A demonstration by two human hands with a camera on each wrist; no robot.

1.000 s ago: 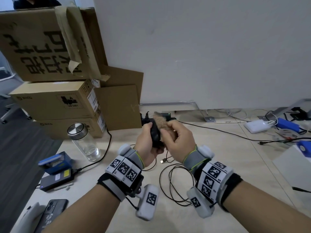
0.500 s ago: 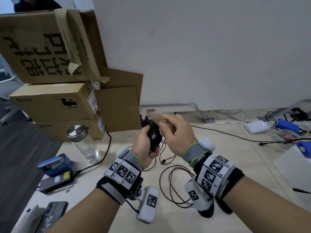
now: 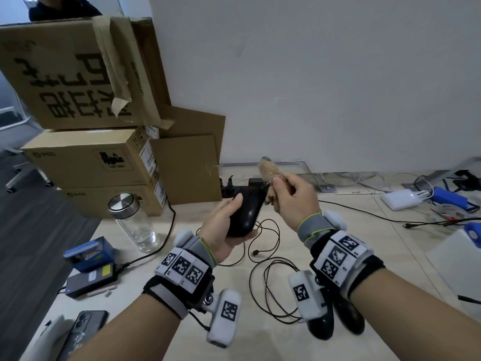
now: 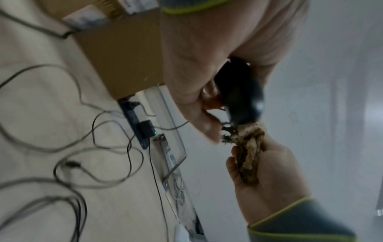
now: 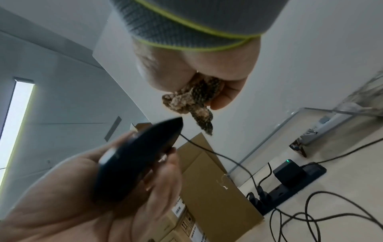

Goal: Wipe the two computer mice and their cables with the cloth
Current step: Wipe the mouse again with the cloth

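Note:
My left hand [image 3: 223,222] grips a black mouse [image 3: 244,214] from below, held above the table with its glossy top facing up. Its thin cable [image 5: 207,150] runs from the nose down to the loops of black cable [image 3: 270,282] on the table. My right hand [image 3: 291,196] clutches a bunched brown cloth [image 3: 269,169] just beyond the mouse's nose. In the right wrist view the cloth [image 5: 192,98] hangs a small gap away from the mouse [image 5: 134,160]. A second dark mouse [image 3: 350,320] lies on the table under my right wrist, partly hidden.
Stacked cardboard boxes [image 3: 86,162] stand at the left, with a glass jar [image 3: 135,225] in front. A black power strip [image 3: 234,188] lies by the wall. A phone [image 3: 83,332], a blue box [image 3: 88,252] and a charger [image 3: 91,280] lie near-left; white adapters [image 3: 400,200] at the far right.
My right hand has lifted the cloth up and to the right, off the mouse. The mouse's top, covered a second ago, now shows; my left hand still holds it.

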